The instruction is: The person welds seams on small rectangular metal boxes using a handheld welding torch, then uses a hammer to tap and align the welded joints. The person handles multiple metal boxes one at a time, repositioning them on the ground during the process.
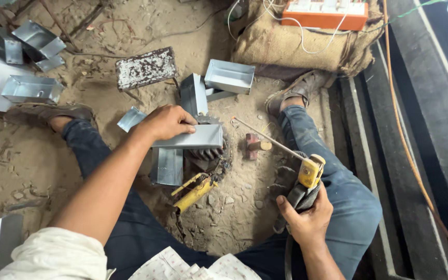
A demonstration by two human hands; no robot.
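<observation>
At the centre of the frame your left hand (pixel 166 122) presses on the metal channel (pixel 190 138), fingers closed over its top. At lower right, your right hand (pixel 307 215) grips the electrode holder (pixel 309 173), well apart from the channel.

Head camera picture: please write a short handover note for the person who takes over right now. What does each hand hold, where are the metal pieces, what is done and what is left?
Left hand: presses a grey metal channel piece flat on a toothed gear-like block on the sandy ground.
Right hand: grips a yellow electrode holder; its thin rod points toward the channel piece, tip not touching it.
A second channel piece stands against the first. A yellow clamp lies just below.
Done: pieces are placed together. No weld seam can be seen.
Left: the joint looks unwelded. More folded pieces wait at far left.
</observation>
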